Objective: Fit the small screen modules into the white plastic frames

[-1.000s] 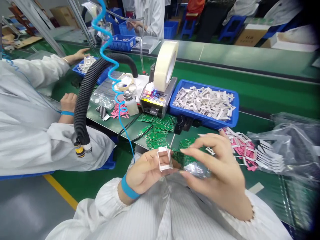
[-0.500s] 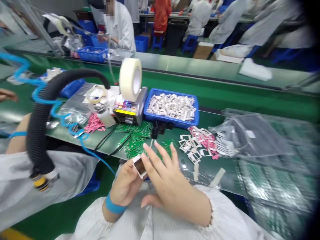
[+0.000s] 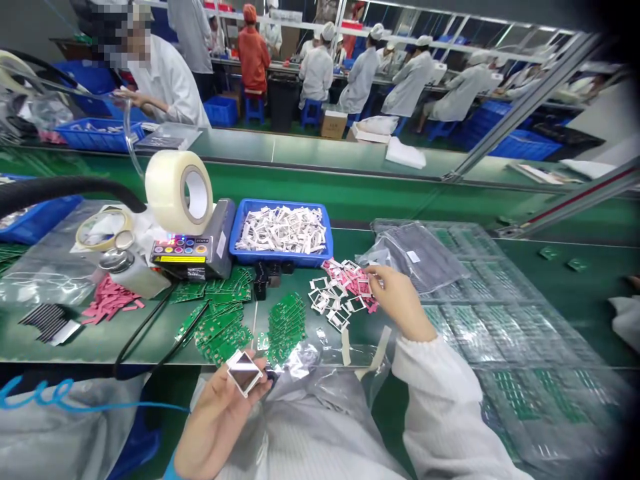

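Observation:
My left hand (image 3: 220, 410) holds a small display screen in a white frame (image 3: 245, 373) by its edges, dark face up, near the table's front edge. My right hand (image 3: 400, 303) is at the right side of a pile of pink strips (image 3: 357, 277). Its thumb and fingertips are pinched together there; whatever lies between them is too small to make out. Loose white frames (image 3: 333, 303) lie left of the pink strips. Green circuit boards (image 3: 287, 327) are spread beyond my left hand.
A blue bin (image 3: 281, 256) of white frames stands behind the boards. Left of it, a tape roll (image 3: 170, 190) sits by a grey box (image 3: 220, 240) and a metal-topped bottle (image 3: 143, 277). Clear trays (image 3: 505, 333) of boards cover the right side. Co-workers sit across the line.
My right hand has moved from beside the framed screen out to the pink strips, its spread fingers now pinched. The left hand keeps the screen. The camera view has shifted right.

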The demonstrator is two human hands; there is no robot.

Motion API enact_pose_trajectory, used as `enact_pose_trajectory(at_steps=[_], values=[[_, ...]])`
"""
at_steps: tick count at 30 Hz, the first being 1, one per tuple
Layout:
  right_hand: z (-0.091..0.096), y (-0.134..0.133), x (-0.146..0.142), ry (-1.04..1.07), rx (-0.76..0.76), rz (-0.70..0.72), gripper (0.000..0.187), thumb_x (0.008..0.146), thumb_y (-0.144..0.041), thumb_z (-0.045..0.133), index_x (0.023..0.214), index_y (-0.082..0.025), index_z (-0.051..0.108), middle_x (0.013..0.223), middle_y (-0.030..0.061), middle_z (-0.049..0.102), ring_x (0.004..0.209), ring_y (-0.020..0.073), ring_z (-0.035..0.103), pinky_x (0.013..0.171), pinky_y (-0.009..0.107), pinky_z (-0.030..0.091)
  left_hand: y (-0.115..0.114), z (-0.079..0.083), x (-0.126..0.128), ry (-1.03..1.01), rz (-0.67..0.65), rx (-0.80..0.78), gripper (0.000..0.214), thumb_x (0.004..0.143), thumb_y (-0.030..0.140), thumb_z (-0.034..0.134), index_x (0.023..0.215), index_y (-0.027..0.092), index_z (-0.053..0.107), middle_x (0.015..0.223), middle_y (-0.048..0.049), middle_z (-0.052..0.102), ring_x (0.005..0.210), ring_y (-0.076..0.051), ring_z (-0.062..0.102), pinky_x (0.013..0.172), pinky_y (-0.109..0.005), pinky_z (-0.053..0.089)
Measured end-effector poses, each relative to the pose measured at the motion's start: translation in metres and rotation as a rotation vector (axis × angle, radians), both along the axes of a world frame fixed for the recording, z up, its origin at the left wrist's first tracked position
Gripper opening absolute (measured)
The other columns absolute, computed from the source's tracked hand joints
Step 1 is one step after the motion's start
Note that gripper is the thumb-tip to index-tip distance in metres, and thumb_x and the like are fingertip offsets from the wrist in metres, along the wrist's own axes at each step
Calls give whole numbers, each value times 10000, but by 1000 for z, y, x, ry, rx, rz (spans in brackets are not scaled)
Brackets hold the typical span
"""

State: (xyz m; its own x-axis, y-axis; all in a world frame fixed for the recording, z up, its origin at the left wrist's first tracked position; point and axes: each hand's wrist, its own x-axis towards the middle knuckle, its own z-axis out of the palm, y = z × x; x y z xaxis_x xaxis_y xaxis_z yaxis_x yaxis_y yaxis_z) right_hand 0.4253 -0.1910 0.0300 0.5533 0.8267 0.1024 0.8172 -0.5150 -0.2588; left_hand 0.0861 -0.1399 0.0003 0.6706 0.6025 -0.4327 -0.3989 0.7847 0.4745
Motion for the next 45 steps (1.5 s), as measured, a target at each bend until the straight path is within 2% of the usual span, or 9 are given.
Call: enact_pose_trajectory(at_steps=[4, 12, 18, 23, 27, 31, 34, 38, 45], values=[[-13, 8, 28, 6, -141, -108, 180, 898, -233, 503, 995, -150, 630, 1024, 60, 656, 927, 166, 617, 851, 363, 487, -2, 2, 0, 53, 17, -28, 333, 673, 343, 735, 984, 224, 715, 938, -66, 749, 848, -199, 660, 862, -368, 530], [-29, 23, 49, -19, -273, -273, 296, 891, -333, 533, 1128, -158, 557, 1149, 80, 577, 988, 189, 582, 844, 403, 496, -2, 4, 3, 122, 54, -49, 317, 610, 367, 772, 897, 238, 737, 874, -49, 753, 803, -206, 661, 803, -371, 554], [-29, 28, 47, 41, -185, -263, 273, 889, -338, 533, 1095, -163, 572, 1134, 70, 585, 990, 183, 579, 855, 408, 485, -3, 1, 1, 86, 32, -44, 327, 634, 368, 757, 933, 239, 727, 902, -48, 750, 823, -198, 652, 812, -365, 548], [-4, 15, 27, 173, 36, -189, 254, 900, -319, 461, 914, -146, 647, 908, 76, 657, 872, 207, 609, 809, 386, 481, -2, 1, -4, -2, 23, -17, 306, 690, 357, 720, 970, 233, 715, 919, -54, 753, 865, -191, 656, 851, -354, 530], [25, 8, -23, 432, 208, 0, 383, 925, -373, 333, 1083, -150, 601, 709, 42, 640, 612, 159, 586, 579, 294, 490, 2, 8, 2, -108, -5, 29, 293, 705, 324, 717, 975, 212, 711, 961, -63, 746, 906, -189, 659, 881, -339, 507], [52, 14, -83, 845, 260, 349, 314, 864, -392, 515, 1087, -199, 622, 779, 35, 655, 612, 127, 571, 533, 242, 454, 8, 24, 7, -186, -40, 81, 333, 697, 313, 727, 1002, 180, 700, 1120, -93, 698, 1014, -216, 634, 913, -343, 482], [65, 26, -114, 786, 149, 711, 202, 872, -311, 534, 990, -227, 674, 860, 37, 671, 754, 140, 602, 654, 250, 469, 13, 36, 1, -202, -110, 118, 381, 693, 329, 730, 1023, 142, 690, 1255, -141, 615, 1174, -276, 543, 985, -391, 424], [73, 44, -136, 668, 37, 1147, 214, 912, -208, 465, 1008, -225, 655, 861, 32, 651, 791, 127, 601, 702, 242, 467, 13, 43, -14, -230, -178, 107, 376, 654, 351, 757, 949, 123, 707, 1200, -162, 643, 1184, -337, 528, 1022, -475, 366], [67, 54, -156, 734, 233, 1304, 162, 869, -191, 547, 962, -202, 680, 973, 57, 653, 854, 116, 626, 732, 217, 509, 11, 44, -24, -311, -182, 35, 312, 694, 344, 727, 921, 130, 709, 988, -115, 736, 1022, -286, 644, 922, -407, 455]])
